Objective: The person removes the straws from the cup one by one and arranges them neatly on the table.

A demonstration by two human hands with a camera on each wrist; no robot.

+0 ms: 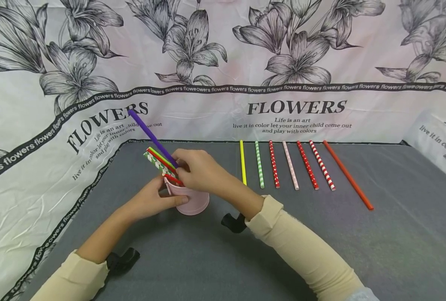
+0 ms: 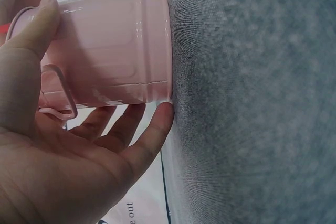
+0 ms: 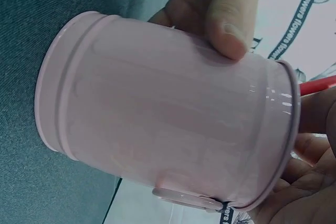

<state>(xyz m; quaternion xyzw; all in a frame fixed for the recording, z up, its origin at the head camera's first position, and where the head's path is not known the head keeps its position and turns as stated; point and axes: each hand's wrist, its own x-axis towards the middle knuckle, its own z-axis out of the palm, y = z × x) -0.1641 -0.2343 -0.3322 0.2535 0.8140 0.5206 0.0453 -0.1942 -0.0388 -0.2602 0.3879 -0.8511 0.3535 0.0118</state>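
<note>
A pink pail (image 1: 192, 201) with small side handles stands on the grey cloth. My left hand (image 1: 153, 200) grips it, the thumb across its near wall and the fingers round the far side; the left wrist view shows this pail (image 2: 105, 51) close up. Over the pail's mouth, my right hand (image 1: 200, 169) holds paper straws that lean left: a purple straw (image 1: 151, 133) sticks out longest, beside green, red and patterned straws (image 1: 160, 164). In the right wrist view, the right fingers curl at the rim near a red straw (image 3: 317, 85). The straws' lower ends are hidden.
To the right lies a row of several straws, from a yellow straw (image 1: 242, 161) through striped and dotted ones to a longer orange-red straw (image 1: 348, 175). A flower-printed cloth (image 1: 207, 121) hangs behind the table. Black straps (image 1: 123, 261) show at the wrists.
</note>
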